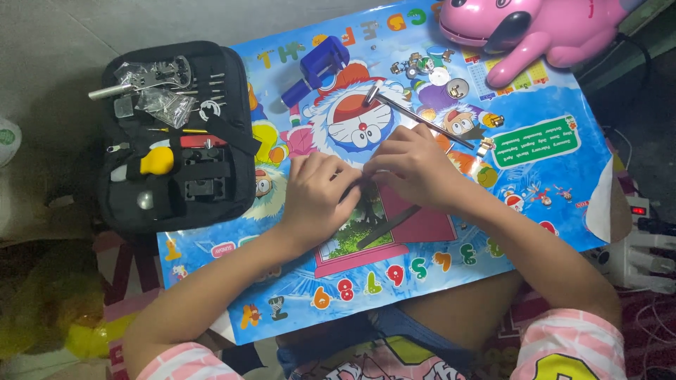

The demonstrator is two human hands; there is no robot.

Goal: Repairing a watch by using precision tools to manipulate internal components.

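Both hands meet at the middle of a cartoon-printed tabletop, the left hand (318, 197) curled knuckles-up and the right hand (408, 169) bent beside it, fingertips of the two pinched together over something too small to make out; what they grip cannot be told. A dark flat strap (387, 226) lies just below the hands, running out from under them across a pink-framed picture on the blue poster mat (549, 190) that covers the tabletop. A small metal hammer (415, 116) rests above the right hand, head toward the middle of the mat. Beyond it sit small round metal parts (440, 74) and a blue plastic holder (320, 67). An open black tool case (172, 137), holding metal tools, plastic bags and a yellow-handled piece, lies at the mat's left edge. A pink toy dog (535, 28) lies at the far right corner. Grey floor shows beyond, and a white power strip (644, 257) to the right.
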